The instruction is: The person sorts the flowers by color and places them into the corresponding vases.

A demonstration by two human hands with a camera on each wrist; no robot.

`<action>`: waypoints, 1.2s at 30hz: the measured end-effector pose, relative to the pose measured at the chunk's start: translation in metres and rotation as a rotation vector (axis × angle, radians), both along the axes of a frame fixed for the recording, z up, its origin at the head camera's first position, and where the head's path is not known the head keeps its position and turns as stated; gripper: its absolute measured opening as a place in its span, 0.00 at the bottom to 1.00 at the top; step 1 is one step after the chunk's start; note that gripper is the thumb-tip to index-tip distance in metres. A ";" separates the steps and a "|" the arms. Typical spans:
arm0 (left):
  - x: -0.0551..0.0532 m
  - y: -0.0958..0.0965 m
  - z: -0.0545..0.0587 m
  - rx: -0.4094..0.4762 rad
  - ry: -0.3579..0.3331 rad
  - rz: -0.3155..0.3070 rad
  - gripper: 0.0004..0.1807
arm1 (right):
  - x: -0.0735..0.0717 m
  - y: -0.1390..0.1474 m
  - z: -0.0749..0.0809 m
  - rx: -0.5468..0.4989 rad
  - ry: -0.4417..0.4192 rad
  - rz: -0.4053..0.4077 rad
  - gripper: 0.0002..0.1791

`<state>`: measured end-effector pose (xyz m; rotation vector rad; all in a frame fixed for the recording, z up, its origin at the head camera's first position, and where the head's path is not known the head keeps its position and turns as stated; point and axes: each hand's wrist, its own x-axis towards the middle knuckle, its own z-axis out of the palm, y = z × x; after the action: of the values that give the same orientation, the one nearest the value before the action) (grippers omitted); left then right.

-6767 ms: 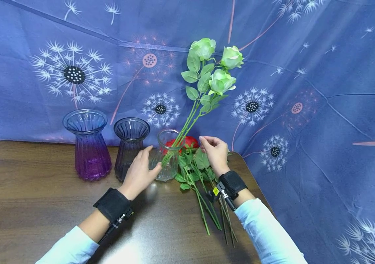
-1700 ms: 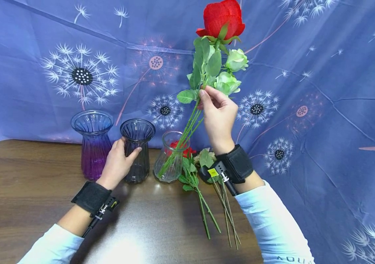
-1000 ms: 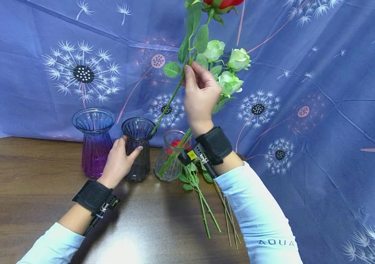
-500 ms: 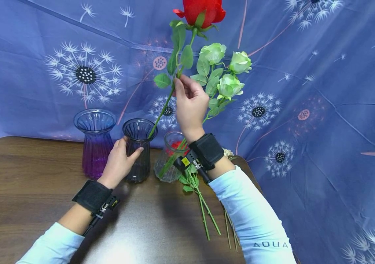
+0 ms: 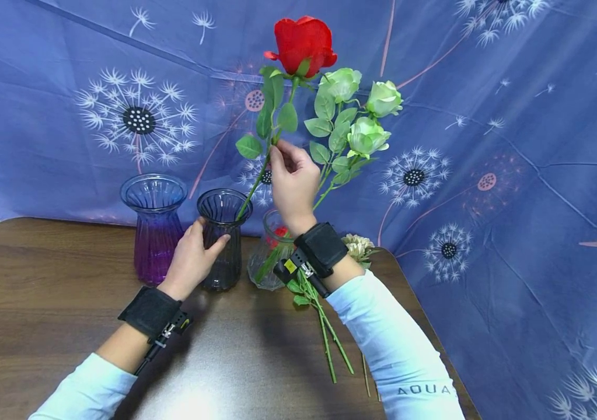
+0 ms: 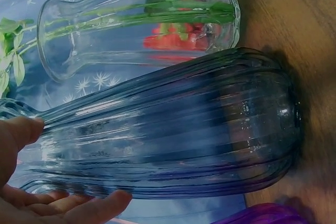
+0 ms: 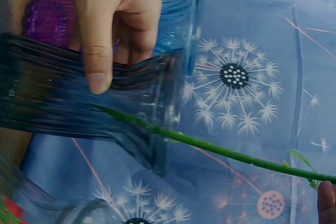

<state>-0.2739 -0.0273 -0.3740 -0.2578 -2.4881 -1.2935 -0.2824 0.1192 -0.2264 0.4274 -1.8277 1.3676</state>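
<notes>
A dark grey ribbed glass vase (image 5: 226, 259) stands upright on the table; my left hand (image 5: 192, 259) grips it just below the flared neck. In the left wrist view, the thumb and fingers lie on either side of the vase (image 6: 157, 129). My right hand (image 5: 295, 184) pinches the stem of a red rose (image 5: 303, 48) below its leaves, bloom upward. The rose stem (image 7: 231, 154) slants through the vase's mouth, its cut tip inside the upper part of the glass in the right wrist view. Green roses (image 5: 366, 137) lean in a clear vase (image 5: 261, 274) behind my right wrist.
To the left is a blue-to-purple glass vase (image 5: 156, 245). Right of the clear vase, cut green stems (image 5: 324, 332) and a cream flower (image 5: 358, 246) lie on the wooden table (image 5: 56, 303), partly under my right forearm. A blue dandelion-print cloth (image 5: 513, 233) hangs behind.
My right hand, empty at first by the clear vase, has taken up the red rose, moved left and lowered its stem into the dark vase. My left hand has moved left onto that vase.
</notes>
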 end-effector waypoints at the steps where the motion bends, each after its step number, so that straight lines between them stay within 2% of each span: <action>1: 0.000 0.000 0.000 0.002 -0.004 0.000 0.33 | -0.001 0.000 -0.002 0.008 -0.006 -0.001 0.11; 12: -0.001 -0.001 0.001 0.008 -0.020 -0.014 0.34 | -0.006 -0.005 -0.021 0.023 -0.079 -0.012 0.11; 25: -0.002 -0.001 0.000 0.007 -0.022 0.001 0.34 | -0.010 -0.008 -0.045 0.038 -0.183 0.011 0.11; 36: -0.001 -0.002 -0.002 0.013 -0.025 -0.004 0.35 | -0.012 -0.011 -0.062 0.078 -0.228 0.025 0.11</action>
<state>-0.2748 -0.0289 -0.3764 -0.2454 -2.5001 -1.3225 -0.2944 0.1077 -0.2889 0.3469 -2.0729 1.4127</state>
